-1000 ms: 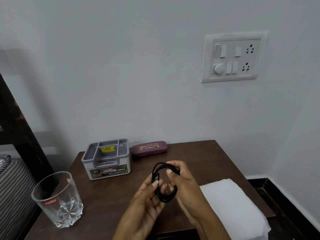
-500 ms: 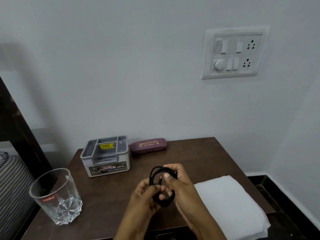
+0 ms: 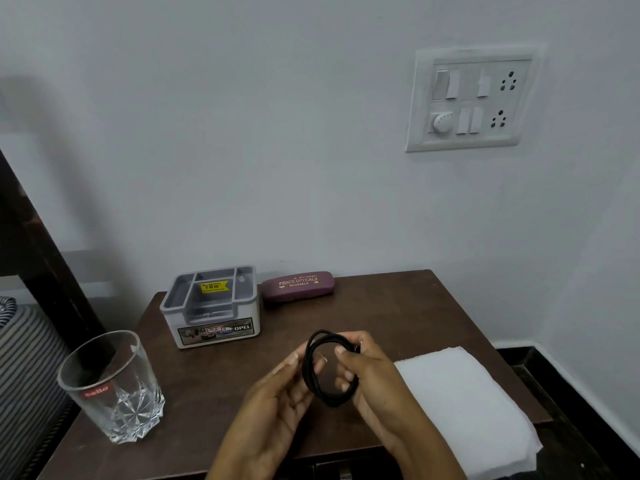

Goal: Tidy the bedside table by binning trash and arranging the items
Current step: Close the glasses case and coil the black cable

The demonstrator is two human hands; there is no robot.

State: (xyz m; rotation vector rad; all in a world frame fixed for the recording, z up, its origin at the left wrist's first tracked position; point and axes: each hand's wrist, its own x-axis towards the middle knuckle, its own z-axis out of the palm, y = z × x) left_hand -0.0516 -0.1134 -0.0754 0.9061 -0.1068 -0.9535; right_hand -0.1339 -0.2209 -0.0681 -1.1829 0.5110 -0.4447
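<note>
Black cable (image 3: pixel 305 368): right arc hidden behind the right hand (image 3: pixel 377 386). Striped bedding (image 3: pixel 27 358), 9 o'clock of the cable, cut by the left edge. Organiser label (image 3: pixel 218 332), 11 o'clock of the cable: small print illegible.

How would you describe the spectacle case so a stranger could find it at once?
Start at the dark wooden bedside table below the wall switchboard. At its back edge, by the wall, stands a grey compartmented organiser box; the spectacle case lies just right of it. It alone is maroon and rounded, with gold PRINCE OPTICALS lettering.
</note>
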